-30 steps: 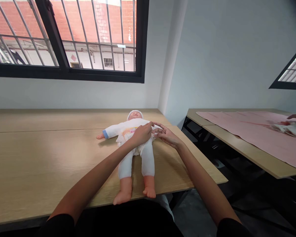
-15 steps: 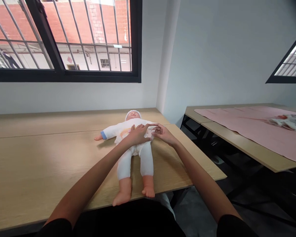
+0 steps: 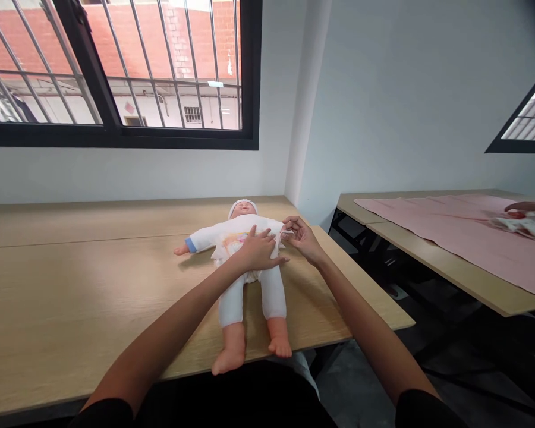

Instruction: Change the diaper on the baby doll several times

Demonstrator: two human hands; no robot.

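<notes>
A baby doll lies on its back on the wooden table, head away from me, in a white cap and white clothes with a blue cuff. Around its hips sits a white diaper with a coloured print and ruffled edges. My left hand rests flat across the diaper's front, fingers spread. At the doll's right-hand side in view, my right hand pinches a thin white edge or tab of the diaper between thumb and fingers. The doll's arm on that side is mostly hidden behind my right hand.
The wooden table has its front edge just under the doll's feet. Across a gap on the right stands another table with a pink cloth. There another person's hand touches a patterned white cloth. A barred window is ahead.
My right hand has lifted slightly and moved right, apart from my left hand, drawing out the white edge. My left hand has flattened on the diaper. Another person's hand has appeared at far right.
</notes>
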